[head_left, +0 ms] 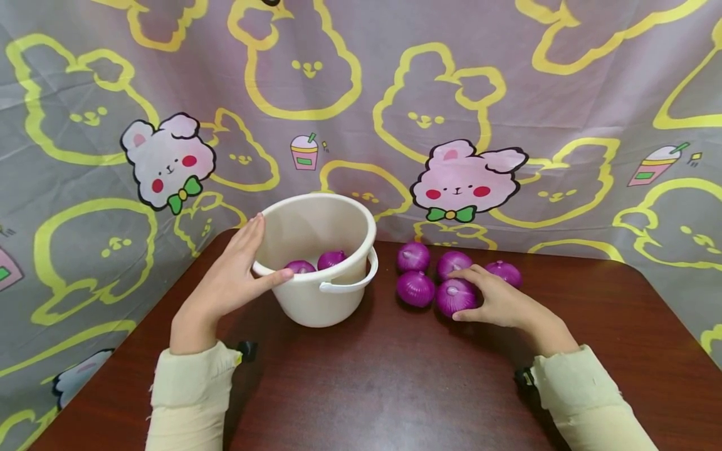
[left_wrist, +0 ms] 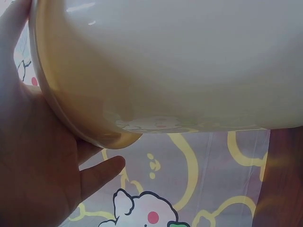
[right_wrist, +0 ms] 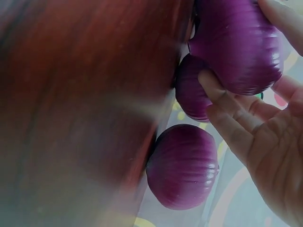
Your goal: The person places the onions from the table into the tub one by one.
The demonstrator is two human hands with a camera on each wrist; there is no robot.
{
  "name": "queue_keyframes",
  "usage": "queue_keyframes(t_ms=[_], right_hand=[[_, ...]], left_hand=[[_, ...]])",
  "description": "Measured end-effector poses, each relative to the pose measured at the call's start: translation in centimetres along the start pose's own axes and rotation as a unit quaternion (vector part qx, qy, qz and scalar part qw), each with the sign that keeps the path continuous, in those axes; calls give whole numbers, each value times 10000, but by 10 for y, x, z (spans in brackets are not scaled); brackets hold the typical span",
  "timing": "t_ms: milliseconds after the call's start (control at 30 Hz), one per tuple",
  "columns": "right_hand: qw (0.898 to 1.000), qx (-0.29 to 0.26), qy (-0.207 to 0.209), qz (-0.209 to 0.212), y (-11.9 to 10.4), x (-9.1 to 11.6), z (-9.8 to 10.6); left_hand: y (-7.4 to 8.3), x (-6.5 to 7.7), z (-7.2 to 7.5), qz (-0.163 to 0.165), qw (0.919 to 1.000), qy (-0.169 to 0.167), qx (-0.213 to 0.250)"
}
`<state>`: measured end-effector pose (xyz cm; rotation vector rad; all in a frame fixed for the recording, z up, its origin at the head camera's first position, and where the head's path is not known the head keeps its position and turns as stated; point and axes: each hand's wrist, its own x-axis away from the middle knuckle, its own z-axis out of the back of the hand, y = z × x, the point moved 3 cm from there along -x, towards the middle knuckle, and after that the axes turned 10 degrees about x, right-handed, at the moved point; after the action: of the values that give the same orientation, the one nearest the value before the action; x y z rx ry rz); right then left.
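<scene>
A cream plastic bucket stands left of the middle of the table. My left hand holds its left side at the rim, fingers and thumb spread along it. Inside the bucket, two red onions show over the near rim. To the right, my right hand has thumb and fingers around the nearest red onion, which sits on the table among others. In the right wrist view this onion lies between thumb and fingers, apart from the palm.
Several more red onions sit close around the one at my right hand, on the dark brown table. The bucket's white handle hangs at its right front. A printed cloth stands behind the table.
</scene>
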<state>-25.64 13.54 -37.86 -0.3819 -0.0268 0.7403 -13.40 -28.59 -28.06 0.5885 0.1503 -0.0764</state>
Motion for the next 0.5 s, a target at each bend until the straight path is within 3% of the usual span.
queue_keyframes(t_ms=[500], right_hand=[[9997, -220, -6, -72, -3, -1, 8]], left_hand=[[0, 0, 0, -6, 10000, 14, 34]])
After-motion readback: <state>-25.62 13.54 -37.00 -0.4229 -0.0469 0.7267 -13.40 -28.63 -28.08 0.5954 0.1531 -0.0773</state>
